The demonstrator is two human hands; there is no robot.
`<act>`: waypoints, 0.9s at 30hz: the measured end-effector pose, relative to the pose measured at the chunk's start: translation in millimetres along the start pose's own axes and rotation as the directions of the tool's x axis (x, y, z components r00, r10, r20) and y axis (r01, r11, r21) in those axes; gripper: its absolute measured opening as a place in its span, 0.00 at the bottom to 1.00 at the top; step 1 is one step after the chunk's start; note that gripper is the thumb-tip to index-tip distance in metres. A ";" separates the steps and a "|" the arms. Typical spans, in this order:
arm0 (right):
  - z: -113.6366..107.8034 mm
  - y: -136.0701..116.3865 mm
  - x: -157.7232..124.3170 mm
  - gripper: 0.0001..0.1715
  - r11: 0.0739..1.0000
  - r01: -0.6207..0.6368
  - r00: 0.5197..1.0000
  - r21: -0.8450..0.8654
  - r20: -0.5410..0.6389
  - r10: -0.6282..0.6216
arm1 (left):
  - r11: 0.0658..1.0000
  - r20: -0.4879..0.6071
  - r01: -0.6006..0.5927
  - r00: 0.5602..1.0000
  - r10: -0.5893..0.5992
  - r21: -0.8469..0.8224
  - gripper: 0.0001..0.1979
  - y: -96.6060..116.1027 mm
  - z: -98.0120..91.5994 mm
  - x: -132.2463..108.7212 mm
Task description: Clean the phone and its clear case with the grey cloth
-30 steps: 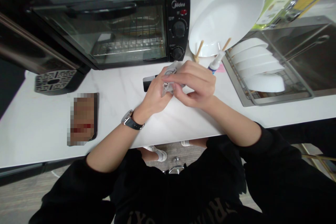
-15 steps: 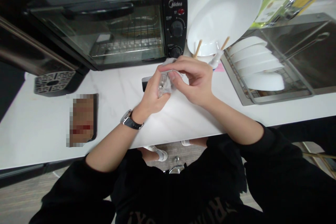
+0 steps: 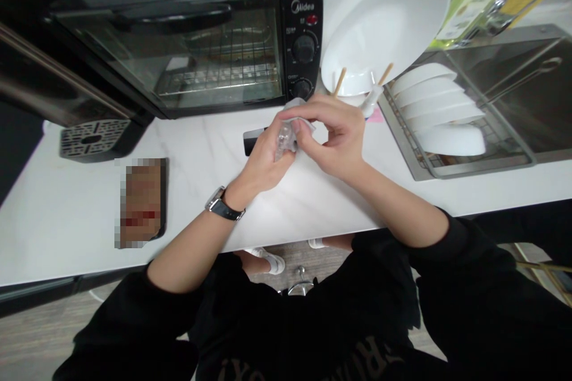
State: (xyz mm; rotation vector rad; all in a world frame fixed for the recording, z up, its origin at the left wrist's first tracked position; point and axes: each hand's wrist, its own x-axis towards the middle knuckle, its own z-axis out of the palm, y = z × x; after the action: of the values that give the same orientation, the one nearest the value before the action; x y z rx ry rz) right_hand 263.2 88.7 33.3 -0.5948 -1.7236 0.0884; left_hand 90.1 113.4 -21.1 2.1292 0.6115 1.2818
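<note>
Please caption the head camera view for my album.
Left hand and right hand hold a small translucent item above a white counter, near a toaster oven.

light: bright on counter (image 3: pixel 290 214) | glare: oven door (image 3: pixel 187 56), plate (image 3: pixel 388 30) | dim: below counter's front edge | mosaic: phone (image 3: pixel 142 202) | blur: slight, overall | distortion: stretched sides

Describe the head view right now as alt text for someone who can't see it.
A person's left hand and right hand hold a crinkled, see-through wrapper over a white counter. Behind them is a black oven, with white plates beside it and white dishes in a rack to the right.
</note>
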 end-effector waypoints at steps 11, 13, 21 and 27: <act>-2.1 10.7 -1.7 0.15 0.887 0.418 0.908 -0.196 0.083 -0.410 | 0.998 0.027 -0.063 0.998 0.063 0.012 0.19 5.7 -1.9 3.7; -2.9 11.1 -1.7 0.15 0.882 0.411 0.912 -0.229 0.111 -0.396 | 0.998 0.020 -0.067 0.998 0.067 0.009 0.19 5.5 -1.6 3.6; -2.1 4.8 2.8 0.14 0.985 0.166 0.986 -0.043 -0.029 -0.167 | 0.993 -0.015 -0.100 0.995 0.102 0.058 0.23 4.9 -3.9 0.2; -1.2 6.2 1.3 0.14 0.982 -0.171 0.981 0.081 -0.077 0.177 | 0.985 -0.002 -0.140 0.990 0.141 0.101 0.28 12.7 -9.1 2.8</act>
State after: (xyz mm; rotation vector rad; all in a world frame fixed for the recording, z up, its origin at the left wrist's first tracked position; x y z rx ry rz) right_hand 266.2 94.3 32.4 -0.6847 -1.5775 0.2469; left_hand 84.2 108.1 -7.3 2.2850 0.5482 1.3622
